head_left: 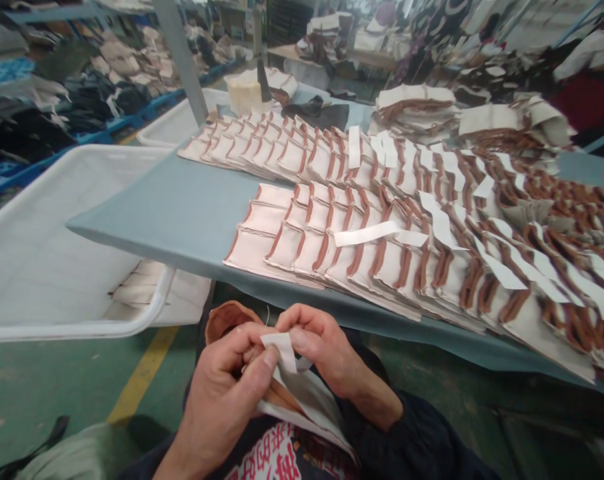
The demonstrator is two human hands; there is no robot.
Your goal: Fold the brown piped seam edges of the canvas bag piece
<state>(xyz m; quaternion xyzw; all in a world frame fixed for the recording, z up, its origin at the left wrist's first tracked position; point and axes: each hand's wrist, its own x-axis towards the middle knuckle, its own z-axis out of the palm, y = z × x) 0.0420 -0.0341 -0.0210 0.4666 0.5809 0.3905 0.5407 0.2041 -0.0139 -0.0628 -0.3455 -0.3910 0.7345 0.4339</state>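
Observation:
In my lap lies a piece of sewn cloth (309,393), off-white with brown parts; much of it is hidden by my hands. My left hand (227,377) is closed, thumb and fingers pinching the cloth and the lower part of a short white paper strip (282,350). On the other side, my right hand (327,347) is closed at the strip's upper right edge, its thumb and index finger pressed together there. A thin thread end stands up between the hands. Whether my right fingers also grip cloth, I cannot tell.
Ahead stretches a blue-grey covered table (147,200) with overlapping rows of brown-edged off-white pieces (312,247). Loose white paper strips (367,233) lie across them. A white plastic bin (72,247) stands at the left, beside a metal post (179,60). Folded stacks (415,107) sit behind.

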